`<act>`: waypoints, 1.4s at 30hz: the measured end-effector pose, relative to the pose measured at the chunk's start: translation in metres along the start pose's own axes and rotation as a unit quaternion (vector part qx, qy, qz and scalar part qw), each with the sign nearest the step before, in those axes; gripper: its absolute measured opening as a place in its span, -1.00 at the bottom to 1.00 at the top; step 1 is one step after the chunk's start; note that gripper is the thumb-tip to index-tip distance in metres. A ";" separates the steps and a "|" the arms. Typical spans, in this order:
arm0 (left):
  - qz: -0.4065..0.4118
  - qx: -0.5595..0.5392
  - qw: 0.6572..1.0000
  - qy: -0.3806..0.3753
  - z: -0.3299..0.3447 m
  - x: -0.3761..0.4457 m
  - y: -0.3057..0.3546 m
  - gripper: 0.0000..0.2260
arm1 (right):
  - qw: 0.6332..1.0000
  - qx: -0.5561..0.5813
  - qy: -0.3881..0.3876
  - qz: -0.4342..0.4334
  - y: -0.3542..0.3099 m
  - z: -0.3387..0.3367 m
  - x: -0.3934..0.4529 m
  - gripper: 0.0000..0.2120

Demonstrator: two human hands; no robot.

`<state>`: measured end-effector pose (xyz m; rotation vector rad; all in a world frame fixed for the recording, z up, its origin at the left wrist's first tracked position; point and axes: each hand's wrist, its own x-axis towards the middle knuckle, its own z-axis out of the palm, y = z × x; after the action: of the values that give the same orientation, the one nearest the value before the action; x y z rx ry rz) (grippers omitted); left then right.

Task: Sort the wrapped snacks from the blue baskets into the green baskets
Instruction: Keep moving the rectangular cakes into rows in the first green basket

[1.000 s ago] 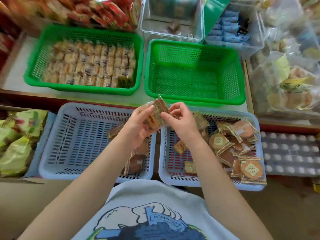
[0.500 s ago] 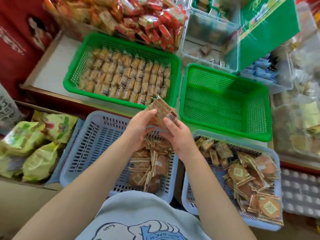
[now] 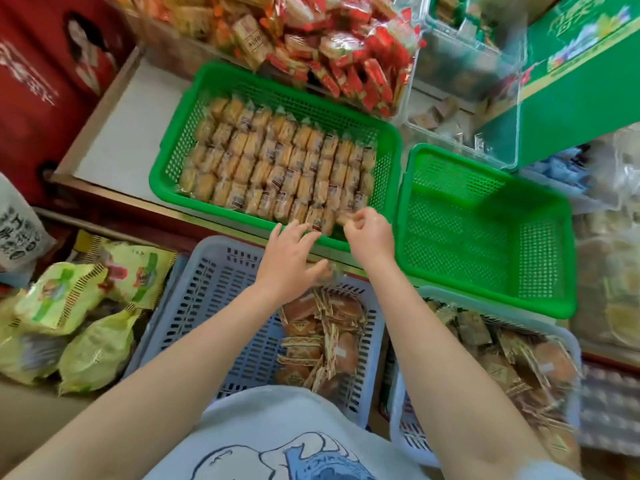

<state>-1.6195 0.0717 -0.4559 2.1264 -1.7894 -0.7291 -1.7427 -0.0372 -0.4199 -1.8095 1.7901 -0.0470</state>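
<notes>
Two hands work at the near right corner of the full green basket (image 3: 166,174). The right hand (image 3: 369,233) has its fingers curled, pinching a wrapped snack (image 3: 343,218) at the end of the front row, right against the basket's near rim. The left hand (image 3: 289,261) sits just beside it, fingers spread and relaxed, fingertips touching the neighbouring packets, grasping nothing. Inside that basket the snacks stand packed in tight rows, roughly four deep, too many and too blurred to count; their small dark labels can't be read.

Just to the right, touching it, a second green basket (image 3: 485,237) shows only bare mesh. Nearer the person, two blue baskets: the left one (image 3: 214,306) holds a loose pile of brown packets (image 3: 322,341) at its right end, with open mesh to the left; the right one (image 3: 568,341) is heaped with similar packets, diamond marks on the wrappers, print unreadable.

Further out: yellow-green bags (image 3: 69,323) at left, red-wrapped snacks (image 3: 346,57) heaped behind, a clear box (image 3: 467,81), a green carton (image 3: 588,81) with blurred lettering. The white surface (image 3: 121,133) lies bare left of the full basket.
</notes>
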 end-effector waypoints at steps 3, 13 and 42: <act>0.009 0.023 1.000 0.012 0.004 0.013 -0.010 -0.50 | 1.000 0.005 -0.009 0.007 0.001 0.007 0.005 -0.79; -0.014 -0.001 0.982 0.191 0.006 -0.005 -0.049 -0.77 | 0.950 0.197 -0.242 0.017 0.007 -0.023 -0.027 -0.70; -0.290 -0.410 0.865 0.029 0.026 -0.091 -0.030 -0.85 | 0.943 0.235 -0.226 0.073 0.039 0.063 -0.084 -0.72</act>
<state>-1.6183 0.1689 -0.4745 1.9719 -0.5519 -1.2560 -1.7593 0.0670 -0.4574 -1.2252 1.4273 0.0003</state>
